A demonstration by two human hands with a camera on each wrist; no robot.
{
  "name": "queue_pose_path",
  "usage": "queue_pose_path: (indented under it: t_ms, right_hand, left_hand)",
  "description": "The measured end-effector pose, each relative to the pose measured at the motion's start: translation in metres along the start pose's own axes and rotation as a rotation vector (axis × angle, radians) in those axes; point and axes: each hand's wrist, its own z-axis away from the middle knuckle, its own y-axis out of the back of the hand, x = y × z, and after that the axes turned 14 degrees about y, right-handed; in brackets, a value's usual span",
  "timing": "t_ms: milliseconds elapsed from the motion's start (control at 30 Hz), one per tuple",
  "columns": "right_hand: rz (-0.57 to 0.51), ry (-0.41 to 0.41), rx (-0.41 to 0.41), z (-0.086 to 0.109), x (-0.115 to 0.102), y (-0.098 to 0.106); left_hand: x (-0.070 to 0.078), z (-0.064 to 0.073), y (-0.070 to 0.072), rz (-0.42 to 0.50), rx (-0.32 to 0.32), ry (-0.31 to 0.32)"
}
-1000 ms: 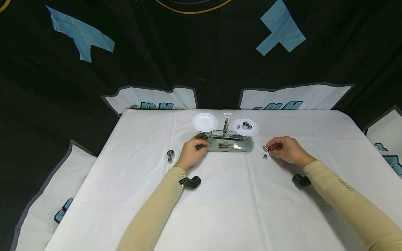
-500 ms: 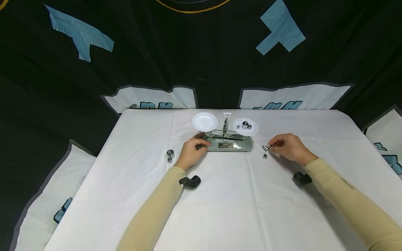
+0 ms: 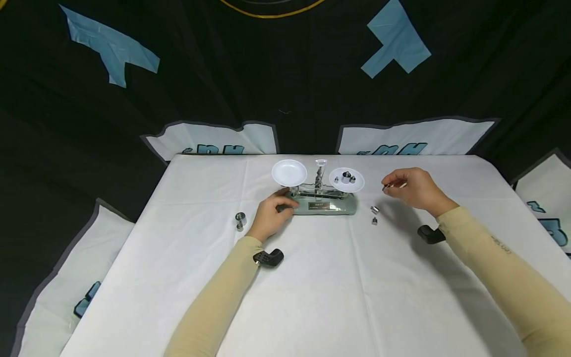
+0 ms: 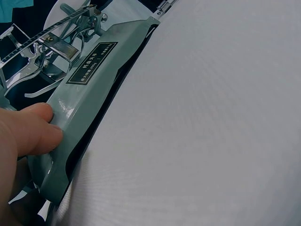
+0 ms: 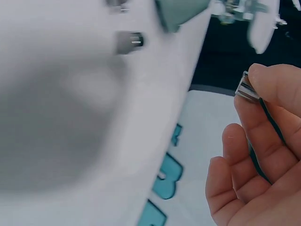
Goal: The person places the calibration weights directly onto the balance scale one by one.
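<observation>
A balance scale [image 3: 330, 206] with a grey-green base stands at the far middle of the table. My left hand [image 3: 269, 216] grips the left end of its base, the fingertips [image 4: 47, 140] on the green surface. The left pan [image 3: 289, 172] is bare, while the right pan [image 3: 358, 184] carries several metal weights [image 3: 346, 177]. Right of the scale, my right hand [image 3: 415, 188] is raised above the cloth. Between thumb and finger it pinches a small metal weight [image 5: 247, 88]. Below it, a lying weight [image 3: 374, 210] and a smaller weight [image 3: 374, 221] sit on the table.
Two more weights, a larger one [image 3: 241, 217] and a small one [image 3: 239, 227], stand left of my left hand. White cloth [image 3: 308, 297] covers the table. A black curtain [image 3: 285, 84] hangs beyond the far edge.
My right hand has picked a small weight up from beside the other weights and lifted it up and to the right. The left hand has stayed on the scale's base.
</observation>
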Motion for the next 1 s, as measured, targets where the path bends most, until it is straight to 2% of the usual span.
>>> queue_pose_path:
  t_ms: [167,500,800,1000]
  right_hand:
    - [0.007,0.034,0.008,-0.011,-0.015,0.007]
    - [0.002,0.066,0.009,-0.030,-0.042,0.004]
    - [-0.016,0.091,-0.029,-0.043,-0.056,-0.007]
    - [-0.022,0.062,-0.058,-0.046,-0.061,-0.015]
  left_hand:
    - [-0.001,0.000,0.000,0.010,-0.003,-0.010]
    - [0.001,0.000,0.000,0.001,-0.002,0.002]
    - [0.000,0.000,0.001,-0.001,0.001,-0.001]
    - [0.000,0.000,0.000,0.003,-0.001,0.001]
